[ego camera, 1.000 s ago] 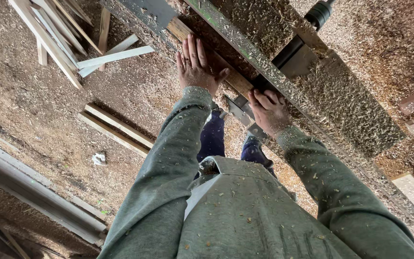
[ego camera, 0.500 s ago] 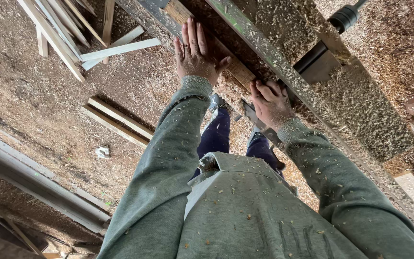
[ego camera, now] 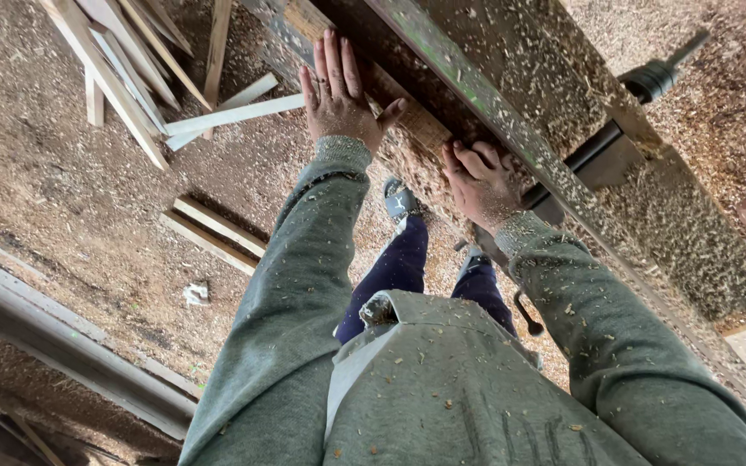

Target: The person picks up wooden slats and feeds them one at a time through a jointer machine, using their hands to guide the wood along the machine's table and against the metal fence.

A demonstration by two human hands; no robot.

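Note:
A narrow wooden strip (ego camera: 390,91) lies along the sawdust-covered machine table (ego camera: 563,112), against a green metal rail (ego camera: 442,65). My left hand (ego camera: 338,95) presses flat on the strip, fingers straight and together, thumb spread to the right. My right hand (ego camera: 481,181) is curled over the near end of the strip, fingers bent onto the wood at the table's edge. Both sleeves are grey-green and flecked with sawdust.
A black handle (ego camera: 658,78) and dark bracket (ego camera: 589,164) jut from the machine at right. Loose wooden slats (ego camera: 131,69) are piled on the sawdust floor at upper left, two more slats (ego camera: 213,233) lie lower. A grey beam (ego camera: 62,345) crosses bottom left. My feet (ego camera: 399,198) stand below.
Both hands have slid along the strip toward the upper left, and the view has shifted so the machine sits further right. The grip of each hand looks the same.

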